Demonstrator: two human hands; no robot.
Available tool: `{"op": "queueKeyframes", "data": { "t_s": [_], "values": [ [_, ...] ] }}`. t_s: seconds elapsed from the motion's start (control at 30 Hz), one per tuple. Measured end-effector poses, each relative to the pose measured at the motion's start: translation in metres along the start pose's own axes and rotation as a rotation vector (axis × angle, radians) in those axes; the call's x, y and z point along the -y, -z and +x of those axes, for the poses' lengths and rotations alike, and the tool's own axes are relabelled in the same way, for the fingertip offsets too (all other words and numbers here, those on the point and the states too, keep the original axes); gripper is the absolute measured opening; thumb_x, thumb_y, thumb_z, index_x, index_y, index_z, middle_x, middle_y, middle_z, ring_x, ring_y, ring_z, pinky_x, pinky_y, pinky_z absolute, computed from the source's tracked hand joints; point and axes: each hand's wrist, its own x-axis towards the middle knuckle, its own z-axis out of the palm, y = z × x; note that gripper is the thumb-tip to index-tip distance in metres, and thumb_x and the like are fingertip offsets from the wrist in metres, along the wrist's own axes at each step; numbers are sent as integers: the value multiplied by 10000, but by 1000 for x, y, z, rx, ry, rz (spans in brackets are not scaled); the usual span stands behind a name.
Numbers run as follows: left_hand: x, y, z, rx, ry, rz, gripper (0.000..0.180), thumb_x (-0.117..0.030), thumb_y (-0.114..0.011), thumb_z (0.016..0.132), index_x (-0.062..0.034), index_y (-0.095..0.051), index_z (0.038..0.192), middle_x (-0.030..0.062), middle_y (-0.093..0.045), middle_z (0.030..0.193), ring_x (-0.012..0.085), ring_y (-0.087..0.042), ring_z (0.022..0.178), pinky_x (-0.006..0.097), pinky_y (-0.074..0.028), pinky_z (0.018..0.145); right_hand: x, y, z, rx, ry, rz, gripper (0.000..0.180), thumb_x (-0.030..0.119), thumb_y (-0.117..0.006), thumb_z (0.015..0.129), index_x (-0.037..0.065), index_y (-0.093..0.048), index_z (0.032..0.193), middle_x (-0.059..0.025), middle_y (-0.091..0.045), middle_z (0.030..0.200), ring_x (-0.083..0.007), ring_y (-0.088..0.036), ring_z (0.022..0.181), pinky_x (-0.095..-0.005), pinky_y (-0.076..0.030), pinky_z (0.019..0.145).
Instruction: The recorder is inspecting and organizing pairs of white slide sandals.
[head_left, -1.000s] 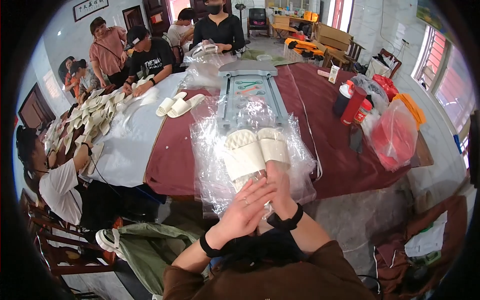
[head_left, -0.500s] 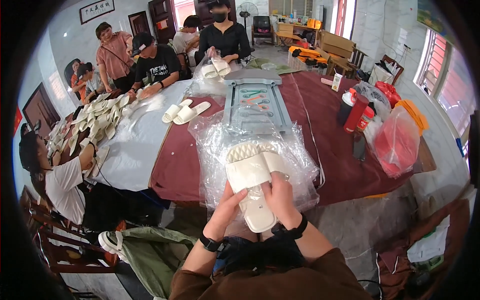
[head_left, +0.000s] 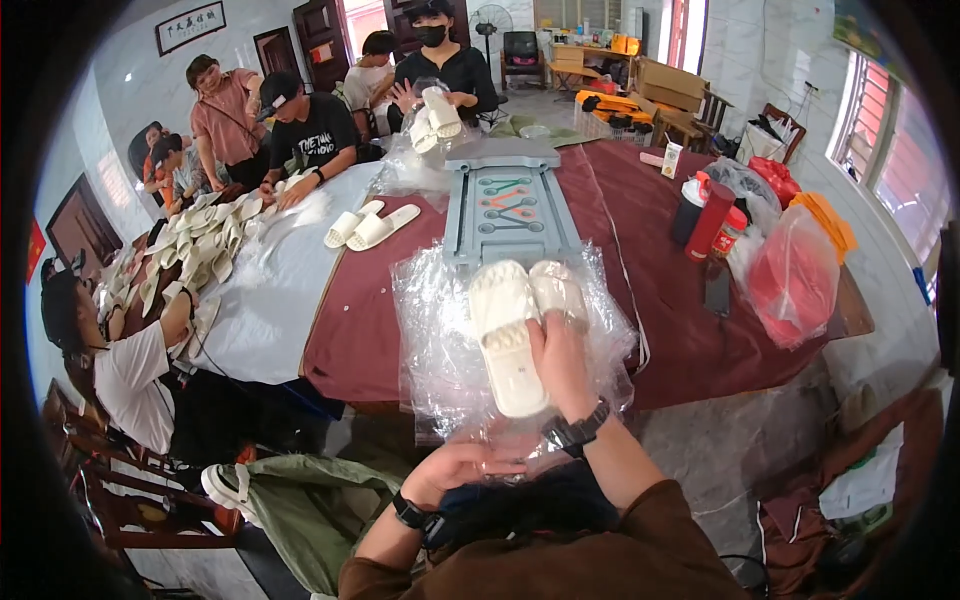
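Observation:
A pair of cream slippers (head_left: 508, 308) is held by my right hand (head_left: 563, 365), which grips them from the right side, soles down, toes pointing away from me. They are above a spread of clear plastic bags (head_left: 432, 330) at the table's near edge. Film shines over the right-hand slipper; whether the pair is inside a bag I cannot tell. Nearer to me, my left hand (head_left: 462, 468) has its fingers stretched out to the right beside loose clear film at the table edge. Past the slippers lies a grey plastic board (head_left: 512, 205) with coloured shapes.
Another slipper pair (head_left: 370, 228) lies on the maroon cloth (head_left: 350, 310). Across the table, a person (head_left: 440, 70) holds bagged slippers. A slipper pile (head_left: 205, 240) is on the left with people around it. Bottles (head_left: 712, 220) and a red-filled bag (head_left: 795, 280) stand right.
The slippers have moved away from me, toward the grey board. My left hand has let go of them and dropped to the near table edge. The person opposite has raised the bagged slippers.

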Motion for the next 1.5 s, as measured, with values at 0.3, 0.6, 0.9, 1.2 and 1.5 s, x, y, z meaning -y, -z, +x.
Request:
{"op": "queueKeyframes", "data": {
  "t_s": [0.3, 0.6, 0.9, 1.2, 1.5],
  "values": [
    [-17, 11, -6, -157, -74, -287, 672, -203, -482, 900, -6, -370, 1533, 404, -363, 1528, 566, -344, 1437, 647, -287, 1188, -8, -4, -36, 265, 307, 16, 564, 255, -723, 898, 77, -565, 1410, -177, -618, 1363, -384, -517, 1329, -524, -343, 1158],
    [-10, 9, -15, -228, -50, -204, 757, -247, -494, 865, 57, -332, 1539, 426, -336, 1530, 569, -312, 1452, 666, -279, 1183, -15, -5, -47, 432, 349, -254, 480, 266, -644, 969, 123, -576, 1423, -121, -558, 1478, -351, -419, 1439, -564, -293, 1193],
    [-24, 17, -68, -715, -247, 516, 465, -270, -452, 1085, 90, -552, 1361, 206, -711, 1182, 292, -687, 1106, 390, -549, 947, -1, 93, -86, 916, 303, 562, 391, 218, -652, 1007, 3, -631, 1332, -176, -686, 1269, -262, -672, 1161, -351, -545, 941],
    [-54, -8, -34, -633, -667, 2047, 548, 97, -603, 818, -115, -644, 1322, 127, -587, 1445, 395, -533, 1337, 475, -475, 1073, -42, 105, -29, 183, 44, 393, 268, -28, -607, 942, 34, -683, 1191, -89, -734, 1082, -202, -708, 931, -310, -561, 807],
    [-35, 19, -40, -630, -670, 1891, 527, 91, -630, 800, -80, -639, 1299, 144, -585, 1455, 380, -560, 1306, 443, -497, 1049, -88, 89, -52, 334, 276, 89, 462, -72, -647, 820, 99, -691, 1246, -99, -623, 1387, -314, -603, 1219, -385, -504, 1017]
  ]
}}
